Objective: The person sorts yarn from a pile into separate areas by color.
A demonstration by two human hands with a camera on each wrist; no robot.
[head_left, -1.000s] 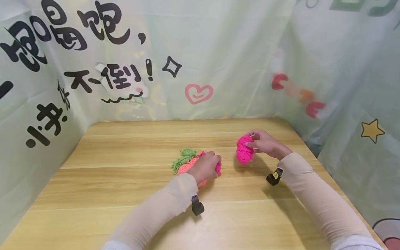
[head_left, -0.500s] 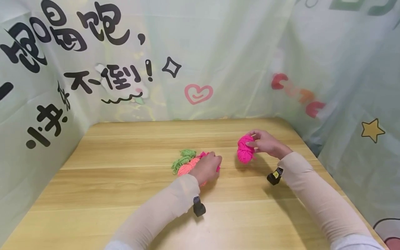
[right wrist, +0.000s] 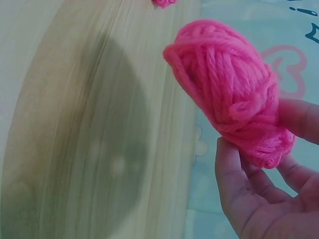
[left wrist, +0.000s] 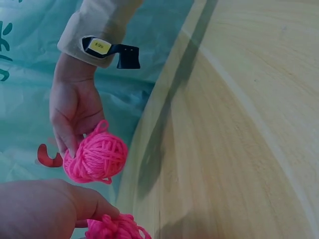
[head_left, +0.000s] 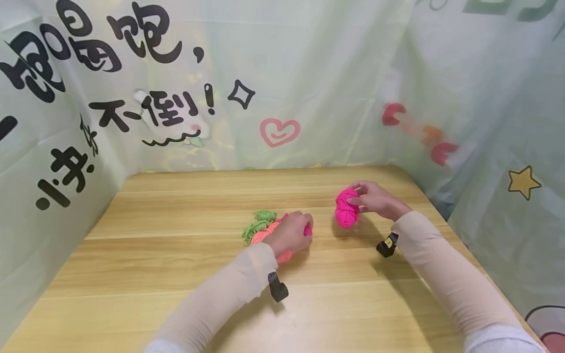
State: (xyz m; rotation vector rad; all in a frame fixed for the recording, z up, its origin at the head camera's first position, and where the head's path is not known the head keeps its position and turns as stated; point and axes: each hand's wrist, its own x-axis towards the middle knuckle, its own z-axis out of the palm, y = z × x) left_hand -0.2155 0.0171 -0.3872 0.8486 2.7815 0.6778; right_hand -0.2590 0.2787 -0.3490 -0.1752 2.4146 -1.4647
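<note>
My right hand (head_left: 377, 200) holds a bright pink ball of yarn (head_left: 346, 208) above the right part of the table. In the right wrist view, thumb and fingers grip one end of this ball (right wrist: 229, 89). Further left, my left hand (head_left: 289, 233) grips a second pink ball of yarn (left wrist: 117, 228), mostly hidden under the fingers in the head view. Partly covered by that hand and wrist is coral yarn (head_left: 263, 235). Two small green yarn bundles (head_left: 254, 229) lie just beyond it on the left.
The wooden table (head_left: 145, 274) carries all the yarn. A printed cloth curtain (head_left: 335, 88) rises along its back and both sides. Black wrist cameras (head_left: 278, 288) hang below both sleeves and sit close to the tabletop.
My left hand shifts slightly, with a little more pink yarn showing at its fingertips than half a second ago. My right hand stays nearly still with its pink ball.
</note>
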